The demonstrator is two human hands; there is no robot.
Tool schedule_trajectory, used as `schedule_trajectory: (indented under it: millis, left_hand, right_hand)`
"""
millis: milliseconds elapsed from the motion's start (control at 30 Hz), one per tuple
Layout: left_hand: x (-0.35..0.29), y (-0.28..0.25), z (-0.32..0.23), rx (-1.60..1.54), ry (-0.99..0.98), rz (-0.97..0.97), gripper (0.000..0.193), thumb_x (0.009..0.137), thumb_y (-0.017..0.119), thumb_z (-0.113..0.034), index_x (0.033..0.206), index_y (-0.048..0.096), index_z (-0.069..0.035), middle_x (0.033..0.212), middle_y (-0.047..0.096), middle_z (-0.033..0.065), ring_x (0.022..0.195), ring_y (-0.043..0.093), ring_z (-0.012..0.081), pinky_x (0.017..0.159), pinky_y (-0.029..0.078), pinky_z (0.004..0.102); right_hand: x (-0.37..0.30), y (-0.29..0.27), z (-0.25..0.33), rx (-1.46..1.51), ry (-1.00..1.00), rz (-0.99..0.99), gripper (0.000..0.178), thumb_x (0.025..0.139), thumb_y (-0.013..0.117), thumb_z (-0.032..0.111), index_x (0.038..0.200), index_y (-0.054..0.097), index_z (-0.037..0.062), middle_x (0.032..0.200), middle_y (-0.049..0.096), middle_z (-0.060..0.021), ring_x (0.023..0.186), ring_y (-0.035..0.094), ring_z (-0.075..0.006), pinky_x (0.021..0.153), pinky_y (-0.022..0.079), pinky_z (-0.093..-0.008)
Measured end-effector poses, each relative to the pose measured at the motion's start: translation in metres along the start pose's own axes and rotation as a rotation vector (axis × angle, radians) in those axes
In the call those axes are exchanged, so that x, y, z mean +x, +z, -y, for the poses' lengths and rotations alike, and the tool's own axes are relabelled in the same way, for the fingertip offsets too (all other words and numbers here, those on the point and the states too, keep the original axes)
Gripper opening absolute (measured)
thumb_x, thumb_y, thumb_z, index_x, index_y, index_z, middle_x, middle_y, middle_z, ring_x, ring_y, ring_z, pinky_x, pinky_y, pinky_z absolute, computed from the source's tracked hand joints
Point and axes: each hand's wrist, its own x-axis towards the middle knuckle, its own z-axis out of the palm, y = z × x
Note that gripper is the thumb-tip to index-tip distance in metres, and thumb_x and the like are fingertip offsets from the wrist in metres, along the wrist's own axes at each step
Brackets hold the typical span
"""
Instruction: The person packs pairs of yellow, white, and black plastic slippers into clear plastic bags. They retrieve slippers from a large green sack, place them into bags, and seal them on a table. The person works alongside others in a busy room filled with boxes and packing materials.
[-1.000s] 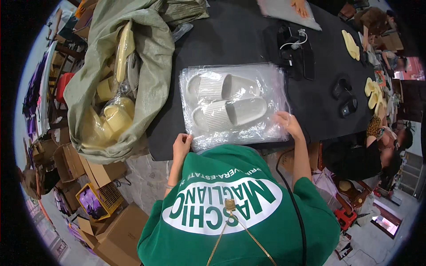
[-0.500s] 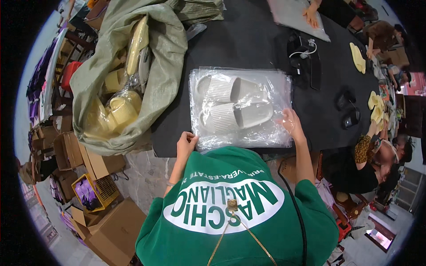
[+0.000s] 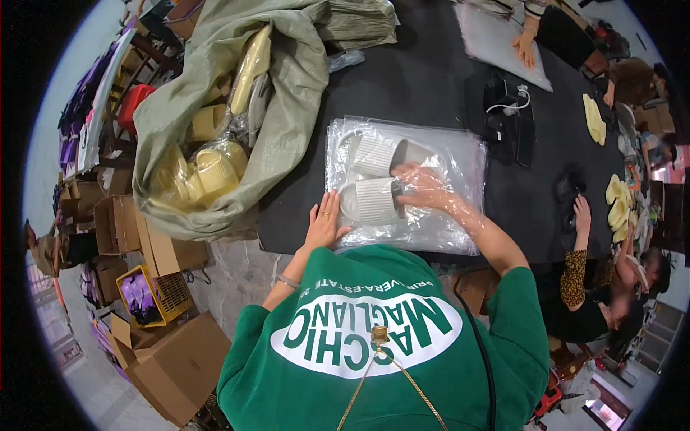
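Now — left grip [image 3: 325, 221] splayed on clear plastic [image 3: 440, 234]; under the right grip [image 3: 429, 188], two white slippers [image 3: 374, 201] — clamped or not, can't tell.

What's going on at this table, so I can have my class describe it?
A person's right hand appears to be inside a clear plastic bag, at a pair of white ribbed slides. The left hand rests flat at the near left edge of the bag, which lies on a black table. To the left, an open green sack holds yellow slides.
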Motion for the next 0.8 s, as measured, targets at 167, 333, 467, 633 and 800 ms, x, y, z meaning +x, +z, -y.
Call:
schedule_trajectory:
  millis: [167, 333, 467, 633, 800]
  left_hand:
    - [-0.002, 0.004, 0.001, 0.006, -0.008, -0.015, 0.1, 0.074, 0.057, -0.06, 0.144, 0.016, -0.001, 0.151, 0.019, 0.013, 0.139, 0.019, 0.0259, 0.106, 0.024, 0.0454]
    - [-0.001, -0.003, -0.003, 0.059, -0.032, 0.014, 0.1, 0.074, 0.055, -0.063, 0.144, 0.018, -0.003, 0.151, 0.019, 0.0119, 0.139, 0.021, 0.025, 0.107, 0.022, 0.0457]
    - [0.001, -0.004, -0.006, 0.075, -0.034, 0.005, 0.1, 0.074, 0.055, -0.064, 0.145, 0.019, -0.004, 0.152, 0.019, 0.0105, 0.139, 0.02, 0.0242, 0.107, 0.022, 0.0457]
    - [0.001, -0.002, -0.006, 0.064, -0.043, 0.018, 0.099, 0.074, 0.057, -0.062, 0.145, 0.019, -0.004, 0.152, 0.017, 0.0105, 0.14, 0.017, 0.0238, 0.107, 0.021, 0.0472]
    - [0.003, -0.016, -0.014, 0.047, -0.053, 0.034, 0.098, 0.074, 0.061, -0.057, 0.144, 0.019, -0.003, 0.151, 0.017, 0.0119, 0.14, 0.017, 0.0254, 0.106, 0.022, 0.0507]
  right_hand:
    - [0.042, 0.022, -0.003, 0.104, -0.02, -0.005, 0.025, 0.071, 0.059, 0.015, 0.093, 0.063, 0.0025, 0.098, 0.056, -0.0204, 0.094, 0.054, -0.0335, 0.078, 0.043, -0.0433]
    - [0.016, 0.01, -0.005, -0.074, -0.019, -0.149, 0.025, 0.067, 0.06, 0.012, 0.088, 0.063, 0.0007, 0.095, 0.057, -0.0198, 0.092, 0.055, -0.0347, 0.081, 0.044, -0.0435]
    - [-0.022, -0.041, -0.02, -0.21, 0.054, -0.024, 0.028, 0.063, 0.064, 0.01, 0.088, 0.063, -0.0006, 0.097, 0.056, -0.0207, 0.094, 0.053, -0.0368, 0.082, 0.044, -0.0442]
    - [-0.12, -0.084, -0.06, -0.095, 0.437, -0.23, 0.024, 0.061, 0.066, 0.007, 0.083, 0.064, -0.0001, 0.094, 0.055, -0.0143, 0.091, 0.053, -0.0348, 0.078, 0.043, -0.0452]
    - [-0.148, -0.184, -0.029, -0.661, 0.616, -0.097, 0.02, 0.063, 0.062, 0.006, 0.082, 0.064, -0.0004, 0.09, 0.057, -0.0159, 0.087, 0.051, -0.0361, 0.075, 0.042, -0.0445]
